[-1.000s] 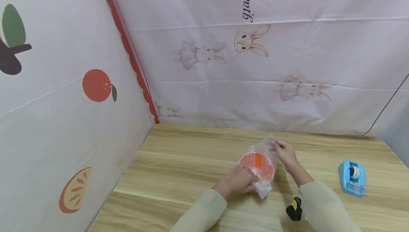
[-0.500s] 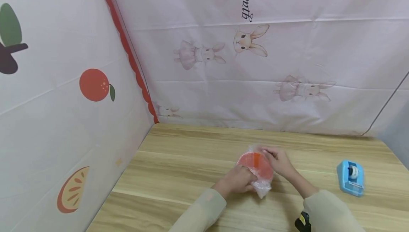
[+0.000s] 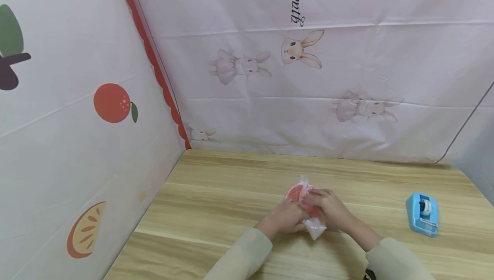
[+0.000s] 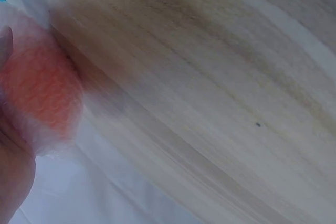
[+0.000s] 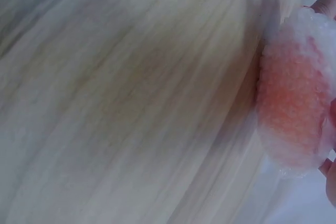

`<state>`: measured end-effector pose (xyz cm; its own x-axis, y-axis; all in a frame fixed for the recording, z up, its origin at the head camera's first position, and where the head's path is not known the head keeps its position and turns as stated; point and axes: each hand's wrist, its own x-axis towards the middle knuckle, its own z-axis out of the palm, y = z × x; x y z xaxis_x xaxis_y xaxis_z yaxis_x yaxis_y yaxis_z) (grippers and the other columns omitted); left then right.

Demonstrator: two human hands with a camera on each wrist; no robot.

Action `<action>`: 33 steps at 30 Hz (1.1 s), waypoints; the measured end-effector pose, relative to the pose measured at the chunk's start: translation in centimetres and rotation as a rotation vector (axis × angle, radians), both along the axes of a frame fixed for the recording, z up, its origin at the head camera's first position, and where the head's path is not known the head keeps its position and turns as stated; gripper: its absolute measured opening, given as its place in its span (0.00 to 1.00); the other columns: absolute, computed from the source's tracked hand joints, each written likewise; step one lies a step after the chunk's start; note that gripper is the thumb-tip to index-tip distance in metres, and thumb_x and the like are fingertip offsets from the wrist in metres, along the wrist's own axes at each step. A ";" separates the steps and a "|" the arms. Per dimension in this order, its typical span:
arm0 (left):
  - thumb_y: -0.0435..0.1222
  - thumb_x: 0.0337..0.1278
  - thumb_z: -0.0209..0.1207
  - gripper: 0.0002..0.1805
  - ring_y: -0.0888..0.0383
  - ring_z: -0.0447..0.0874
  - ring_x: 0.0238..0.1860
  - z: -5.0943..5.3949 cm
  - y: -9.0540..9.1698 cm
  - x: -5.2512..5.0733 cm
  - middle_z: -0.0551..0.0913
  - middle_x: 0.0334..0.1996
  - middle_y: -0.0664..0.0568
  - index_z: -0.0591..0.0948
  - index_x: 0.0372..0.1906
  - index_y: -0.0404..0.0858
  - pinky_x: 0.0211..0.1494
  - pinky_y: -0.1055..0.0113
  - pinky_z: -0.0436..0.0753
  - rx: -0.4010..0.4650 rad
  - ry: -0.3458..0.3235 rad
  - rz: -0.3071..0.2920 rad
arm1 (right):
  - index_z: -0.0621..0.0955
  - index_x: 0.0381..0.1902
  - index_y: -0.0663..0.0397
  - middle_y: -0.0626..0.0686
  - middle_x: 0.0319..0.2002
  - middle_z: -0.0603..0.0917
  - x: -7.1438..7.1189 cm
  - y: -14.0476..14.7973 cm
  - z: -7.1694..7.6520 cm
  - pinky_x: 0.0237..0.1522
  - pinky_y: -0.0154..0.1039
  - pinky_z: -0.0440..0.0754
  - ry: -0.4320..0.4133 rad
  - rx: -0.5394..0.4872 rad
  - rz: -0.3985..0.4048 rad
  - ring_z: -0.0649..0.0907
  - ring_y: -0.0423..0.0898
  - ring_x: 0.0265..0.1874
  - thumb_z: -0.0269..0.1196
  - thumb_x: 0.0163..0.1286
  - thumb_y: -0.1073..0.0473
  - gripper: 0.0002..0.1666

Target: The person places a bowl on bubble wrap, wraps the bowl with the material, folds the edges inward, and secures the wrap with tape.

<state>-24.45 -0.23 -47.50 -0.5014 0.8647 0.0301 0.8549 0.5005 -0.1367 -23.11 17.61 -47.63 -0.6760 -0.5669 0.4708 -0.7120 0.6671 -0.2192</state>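
Observation:
A round orange-red object (image 3: 294,193), wrapped in clear bubble wrap (image 3: 315,227), sits on the wooden table between both hands. My left hand (image 3: 287,216) holds the near left side, its fingers curled over the wrap. From the right, my right hand (image 3: 329,207) grips the folded-over flap of bubble wrap and brings it across the top. In the left wrist view the wrapped orange-red object (image 4: 44,82) shows at the left edge beside part of the hand. The right wrist view has the bubble-wrapped object (image 5: 294,93) at its right edge with several fingertips on it. What the object is cannot be told.
A blue tape dispenser (image 3: 422,214) with a white roll stands on the wooden table (image 3: 216,194) to the right. Part of a small black item (image 3: 369,275) shows beside the right sleeve at the bottom edge. Printed cloths hang at the back and left.
My right hand has moved left, folding the raised bubble wrap flap over the orange-red object. The left hand stays in place. The black item has slipped toward the bottom edge, mostly out of view.

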 end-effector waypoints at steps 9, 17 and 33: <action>0.52 0.56 0.56 0.12 0.65 0.77 0.51 -0.2 -0.3 0.3 0.82 0.45 0.62 0.82 0.40 0.52 0.55 0.70 0.72 -0.003 0.037 -0.003 | 0.85 0.39 0.52 0.51 0.38 0.87 -0.3 -0.2 0.4 0.49 0.63 0.71 -0.020 0.184 -0.020 0.78 0.61 0.52 0.65 0.51 0.63 0.14; 0.51 0.55 0.58 0.13 0.58 0.71 0.57 -0.7 -0.9 0.5 0.73 0.53 0.52 0.83 0.37 0.48 0.66 0.64 0.67 0.092 0.052 -0.016 | 0.86 0.32 0.47 0.46 0.34 0.88 -0.7 -0.5 0.8 0.47 0.64 0.71 -0.031 0.256 -0.013 0.79 0.61 0.51 0.64 0.52 0.62 0.09; 0.53 0.55 0.56 0.12 0.65 0.77 0.48 -0.6 -0.5 0.7 0.82 0.43 0.63 0.81 0.36 0.51 0.53 0.72 0.70 0.004 0.159 -0.008 | 0.85 0.29 0.47 0.46 0.32 0.88 -1.1 -0.7 0.5 0.45 0.64 0.72 -0.021 0.279 -0.012 0.80 0.60 0.49 0.64 0.52 0.61 0.06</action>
<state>-23.70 -0.75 -48.09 -0.4835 0.8681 0.1121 0.8263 0.4949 -0.2688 -24.20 16.92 -47.17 -0.6912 -0.6648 0.2833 -0.7012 0.7118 -0.0405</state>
